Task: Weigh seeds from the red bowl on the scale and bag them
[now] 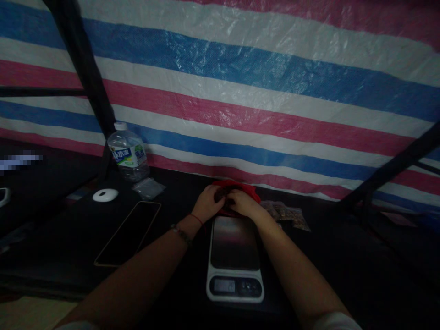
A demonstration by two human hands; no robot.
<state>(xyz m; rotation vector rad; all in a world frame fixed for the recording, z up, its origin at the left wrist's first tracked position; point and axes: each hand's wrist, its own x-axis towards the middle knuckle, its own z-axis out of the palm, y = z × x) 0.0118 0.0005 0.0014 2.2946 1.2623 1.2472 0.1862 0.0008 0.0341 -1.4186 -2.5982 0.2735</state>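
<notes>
Both my hands meet just beyond the far edge of a small digital kitchen scale [235, 259] on a dark table. My left hand [208, 202] and my right hand [241, 203] have their fingers curled onto a red cloth-like bag [252, 194] that lies behind the scale. A red string and a bead bracelet sit on my left wrist. The scale's steel plate carries nothing. What is inside the red bag is hidden by my fingers.
A dark phone [129, 232] lies left of the scale, with a white mouse [105, 195] and a clear water bottle [129, 153] behind it. Small clear bags [290, 215] with brownish contents lie right of my hands. A red, white and blue striped tarp [240, 82] backs the table.
</notes>
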